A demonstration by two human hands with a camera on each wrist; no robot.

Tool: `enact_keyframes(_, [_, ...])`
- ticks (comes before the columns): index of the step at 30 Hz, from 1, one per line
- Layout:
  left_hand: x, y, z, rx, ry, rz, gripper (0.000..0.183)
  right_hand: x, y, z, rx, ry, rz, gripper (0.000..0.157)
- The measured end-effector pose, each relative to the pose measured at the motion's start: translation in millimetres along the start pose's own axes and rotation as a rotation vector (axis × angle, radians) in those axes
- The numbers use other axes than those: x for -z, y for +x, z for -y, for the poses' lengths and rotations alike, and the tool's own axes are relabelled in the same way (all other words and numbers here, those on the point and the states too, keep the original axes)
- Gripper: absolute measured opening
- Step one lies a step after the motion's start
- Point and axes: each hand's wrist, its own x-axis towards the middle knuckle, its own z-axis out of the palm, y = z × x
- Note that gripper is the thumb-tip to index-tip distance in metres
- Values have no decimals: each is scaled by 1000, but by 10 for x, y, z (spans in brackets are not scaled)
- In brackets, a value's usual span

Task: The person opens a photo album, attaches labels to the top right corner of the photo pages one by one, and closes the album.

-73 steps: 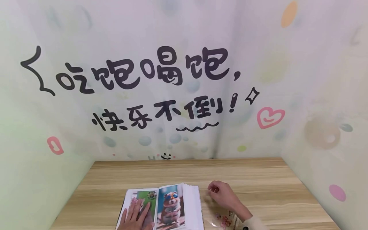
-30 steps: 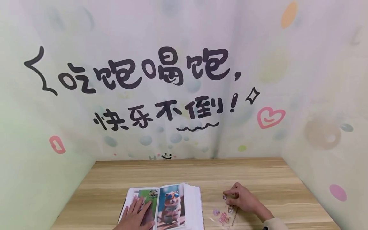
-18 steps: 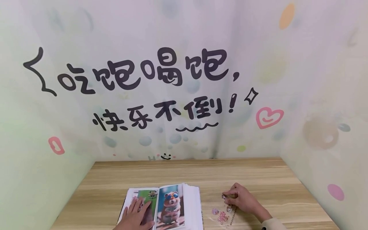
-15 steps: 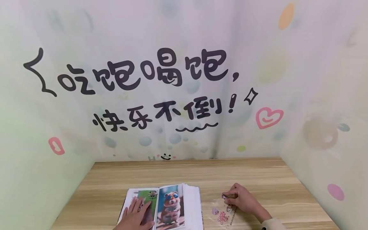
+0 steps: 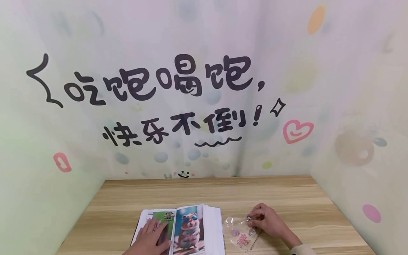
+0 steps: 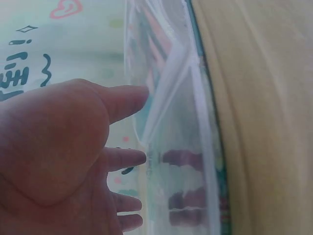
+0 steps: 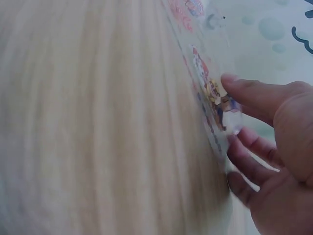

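An open photo album (image 5: 213, 230) lies on the wooden table, showing an animal wearing sunglasses on its right page picture (image 5: 188, 226). My left hand (image 5: 147, 239) rests with straight, spread fingers on the green picture (image 5: 168, 226) of the left page, covering much of it. In the left wrist view, its fingertips (image 6: 134, 159) meet the glossy clear page (image 6: 183, 132). To the album's right, my right hand (image 5: 269, 222) pinches a clear sticker sheet (image 5: 234, 224) by its far right edge. Colourful cartoon stickers (image 7: 212, 90) show through it near my thumb, and the sheet stands tilted off the table.
The wooden tabletop (image 5: 287, 191) runs back to a pale printed curtain (image 5: 178, 35) with large black lettering. Similar pale walls (image 5: 360, 117) close in both sides. A thick stack of white pages (image 5: 214, 212) makes up the album's right half.
My right hand has come down onto the sticker sheet and pinched its edge. Most recently the sheet has lifted and shifted slightly left, catching glare. My left hand stays on the album page.
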Motion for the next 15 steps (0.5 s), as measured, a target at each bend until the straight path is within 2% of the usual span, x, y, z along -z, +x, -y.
enact_keyframes(6, [43,12,-55,-56,-37,-32,62,18,10,0,24,32,-10,25])
enact_keyframes(11, [17,47,-117,-74,-65,-51,63,31,33,-12,14,128,37,35])
enact_keyframes(15, [-1,77,-222,-73,-94,-82,64,72,55,11,26,216,90,38])
